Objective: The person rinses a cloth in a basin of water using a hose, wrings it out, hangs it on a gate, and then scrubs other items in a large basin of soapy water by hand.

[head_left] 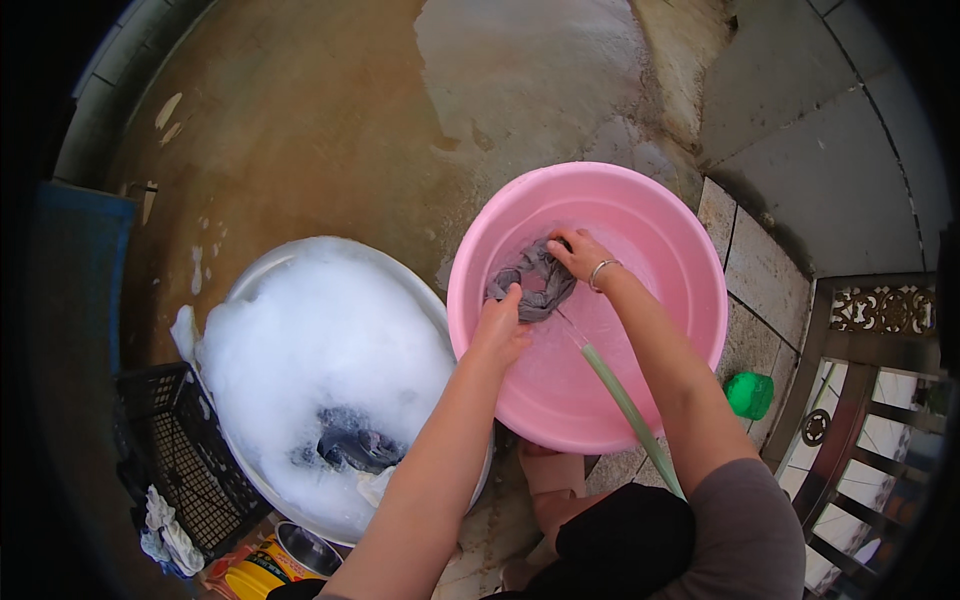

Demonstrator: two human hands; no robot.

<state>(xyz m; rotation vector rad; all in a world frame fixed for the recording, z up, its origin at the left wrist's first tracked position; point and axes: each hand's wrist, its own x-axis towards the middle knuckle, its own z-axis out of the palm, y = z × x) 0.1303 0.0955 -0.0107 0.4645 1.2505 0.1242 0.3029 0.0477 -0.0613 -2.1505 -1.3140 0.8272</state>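
Observation:
A wet, bunched grey cloth (541,297) is stretched into a rough ring over the left part of a large pink basin (690,235). My left hand (502,328) grips its near left side, thumb on top. At its far right edge, my right hand (582,254), with a silver bangle at the wrist, pinches the fabric. From a pale green hose (625,400) lying over the basin's near rim, a thin stream of water runs toward the cloth. What garment the cloth is, I cannot tell.
Left of the basin stands a wide tub (425,295) heaped with white foam (310,330), dark fabric (360,443) showing through. A black crate (190,460), a metal bowl (306,549) and a yellow container (258,572) sit lower left. A green object (749,395) lies right, near a metal gate (850,440).

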